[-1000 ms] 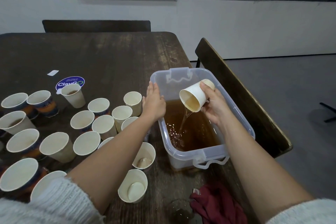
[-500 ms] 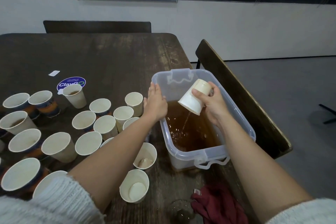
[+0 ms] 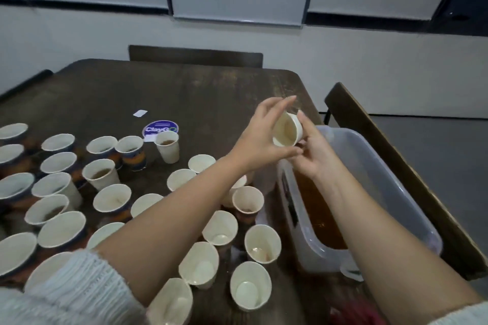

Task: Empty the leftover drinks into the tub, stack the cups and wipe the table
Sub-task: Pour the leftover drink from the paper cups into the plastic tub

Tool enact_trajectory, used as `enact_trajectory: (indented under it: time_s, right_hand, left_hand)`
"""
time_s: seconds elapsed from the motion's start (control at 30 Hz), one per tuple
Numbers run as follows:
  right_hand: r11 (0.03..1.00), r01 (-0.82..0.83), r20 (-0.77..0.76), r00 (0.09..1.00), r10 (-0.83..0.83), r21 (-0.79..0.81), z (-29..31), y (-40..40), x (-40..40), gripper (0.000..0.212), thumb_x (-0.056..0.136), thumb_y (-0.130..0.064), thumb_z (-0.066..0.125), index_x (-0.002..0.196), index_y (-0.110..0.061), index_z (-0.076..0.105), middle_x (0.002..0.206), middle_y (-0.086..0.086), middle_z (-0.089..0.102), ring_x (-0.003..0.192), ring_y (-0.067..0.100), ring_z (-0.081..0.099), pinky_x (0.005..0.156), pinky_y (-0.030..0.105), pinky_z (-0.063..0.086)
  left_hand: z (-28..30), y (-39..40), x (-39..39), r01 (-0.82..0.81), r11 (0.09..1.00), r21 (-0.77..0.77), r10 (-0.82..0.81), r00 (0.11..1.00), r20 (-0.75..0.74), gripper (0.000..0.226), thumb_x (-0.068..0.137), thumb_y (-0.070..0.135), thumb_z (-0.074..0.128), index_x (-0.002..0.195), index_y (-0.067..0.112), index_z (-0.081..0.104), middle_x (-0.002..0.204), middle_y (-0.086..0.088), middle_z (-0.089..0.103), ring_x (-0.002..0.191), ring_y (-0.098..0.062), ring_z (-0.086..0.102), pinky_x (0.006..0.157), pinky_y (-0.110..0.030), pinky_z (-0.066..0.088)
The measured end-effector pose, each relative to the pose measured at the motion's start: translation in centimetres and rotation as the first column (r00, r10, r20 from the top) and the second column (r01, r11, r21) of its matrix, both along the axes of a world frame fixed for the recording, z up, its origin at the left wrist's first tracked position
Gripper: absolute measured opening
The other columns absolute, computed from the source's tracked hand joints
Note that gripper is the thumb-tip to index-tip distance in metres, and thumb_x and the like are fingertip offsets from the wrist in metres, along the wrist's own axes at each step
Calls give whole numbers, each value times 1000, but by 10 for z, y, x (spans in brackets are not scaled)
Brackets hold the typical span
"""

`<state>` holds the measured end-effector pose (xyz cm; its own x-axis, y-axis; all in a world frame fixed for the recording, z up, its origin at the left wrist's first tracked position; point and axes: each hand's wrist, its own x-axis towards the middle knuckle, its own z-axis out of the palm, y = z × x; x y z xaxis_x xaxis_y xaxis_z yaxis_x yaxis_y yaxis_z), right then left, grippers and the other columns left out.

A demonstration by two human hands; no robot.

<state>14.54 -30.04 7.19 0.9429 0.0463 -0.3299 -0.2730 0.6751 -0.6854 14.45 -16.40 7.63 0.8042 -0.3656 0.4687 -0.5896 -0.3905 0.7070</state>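
Observation:
A white paper cup [image 3: 287, 130] is held in the air between both hands, its mouth facing me, above the table just left of the tub. My left hand [image 3: 260, 137] grips its rim and side from the left. My right hand [image 3: 313, 150] holds it from the right and below. The clear plastic tub [image 3: 396, 182] stands at the table's right edge with brown liquid [image 3: 317, 208] inside. Several paper cups [image 3: 111, 198] cover the left and near part of the dark wooden table [image 3: 184, 92]; some hold brown dregs, like a white cup [image 3: 167, 149] near the sticker.
A round purple sticker [image 3: 159, 128] and a small white slip [image 3: 140, 113] lie on the table beyond the cups. A red cloth [image 3: 353, 314] lies at the near edge. One wooden chair [image 3: 396, 155] stands right of the tub, another chair [image 3: 195, 55] at the far side.
My right hand turned the cup up from pouring and carried it left out of the tub. My left hand left the tub's rim and took hold of the cup. The view swung left.

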Motion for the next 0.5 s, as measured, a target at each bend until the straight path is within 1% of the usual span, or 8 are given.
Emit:
enact_trajectory:
  time_s: [0.07, 0.13, 0.2, 0.23, 0.3, 0.33, 0.4, 0.5]
  right_hand:
    - [992, -80, 2, 997, 80, 98, 2, 33, 7, 44, 93, -43, 60, 118, -6, 61, 95, 15, 70, 79, 24, 73, 59, 32, 58]
    - [981, -155, -19, 987, 158, 113, 1, 70, 14, 56, 92, -50, 57, 124, -4, 58, 110, 18, 65, 86, 29, 73, 62, 35, 59]
    - [978, -207, -65, 976, 207, 10, -5, 103, 19, 59, 93, -53, 54, 128, -5, 53, 121, 22, 59, 94, 35, 69, 68, 43, 60]
    - [975, -214, -100, 973, 207, -64, -9, 116, 21, 54, 94, -51, 54, 128, -8, 48, 123, 23, 56, 95, 37, 67, 73, 47, 60]
    - [958, -199, -156, 973, 168, -206, -18, 142, 26, 43, 95, -44, 56, 125, -18, 40, 121, 21, 53, 98, 38, 65, 84, 49, 57]
    - [948, -199, -169, 973, 160, -249, -23, 150, 28, 40, 95, -40, 58, 125, -19, 40, 118, 19, 52, 99, 37, 64, 86, 48, 56]
    - [933, -213, -171, 971, 169, -289, -33, 166, 35, 36, 97, -30, 59, 125, -16, 43, 112, 17, 52, 96, 34, 63, 82, 45, 56]
    - [876, -248, -161, 967, 198, -413, -47, 193, 50, 17, 97, -18, 58, 110, -9, 51, 103, 16, 51, 85, 30, 61, 77, 40, 55]
  left_hand:
    - [12, 30, 5, -34, 997, 73, 30, 998, 51, 70, 71, 26, 80, 135, 25, 51, 135, -1, 39, 126, -9, 38, 106, -30, 38]
    - [22, 69, 9, -88, 983, 163, 81, 996, 47, 60, 74, 30, 75, 130, 26, 55, 132, 1, 42, 124, -12, 43, 103, -30, 40]
    - [28, 109, 14, -161, 965, 208, 162, 987, 12, 59, 77, 28, 75, 131, 27, 53, 133, 1, 42, 121, -13, 45, 100, -29, 41]
    - [29, 130, 18, -201, 954, 223, 208, 978, -7, 59, 78, 27, 75, 132, 27, 53, 133, 1, 41, 120, -14, 45, 99, -28, 40]
    - [26, 174, 27, -279, 921, 273, 305, 951, -54, 59, 79, 23, 75, 133, 27, 52, 132, -2, 38, 121, -17, 43, 98, -22, 34]
    - [20, 192, 31, -306, 900, 310, 344, 936, -77, 58, 79, 22, 74, 133, 26, 53, 131, -4, 37, 122, -17, 42, 98, -20, 31]
    - [2, 221, 37, -330, 860, 390, 403, 907, -120, 58, 80, 23, 74, 134, 26, 53, 130, -6, 36, 123, -18, 40, 98, -19, 29]
    - [-35, 252, 47, -303, 817, 491, 436, 882, -180, 64, 80, 26, 73, 139, 25, 48, 132, -7, 35, 127, -23, 39, 104, -27, 32]
